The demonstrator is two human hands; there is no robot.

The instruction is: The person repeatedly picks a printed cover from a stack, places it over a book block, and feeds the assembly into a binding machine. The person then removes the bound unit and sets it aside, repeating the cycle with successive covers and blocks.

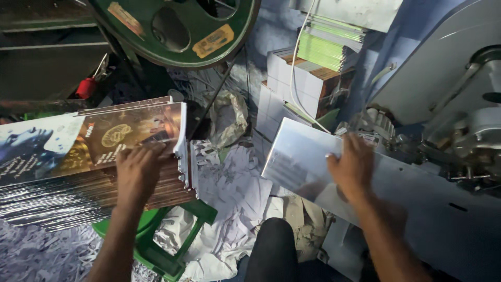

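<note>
My left hand [136,169] lies flat on the edge of a tall stack of printed glossy covers [88,172], dark brown and gold on top. The stack rests on a green plastic stool [172,245]. My right hand [352,164] presses on a pale glossy sheet [297,159] that lies tilted on the grey metal bed of a machine [433,209]. Its fingers are spread over the sheet's right side. My dark trouser knee [274,250] shows between the two arms.
Paper trimmings and crumpled white sheets [229,193] cover the floor. A large green machine wheel [182,28] hangs above. Stacks of booklets, white, brown and green [313,68], stand at the back. Grey machine gears and housing [469,125] fill the right side.
</note>
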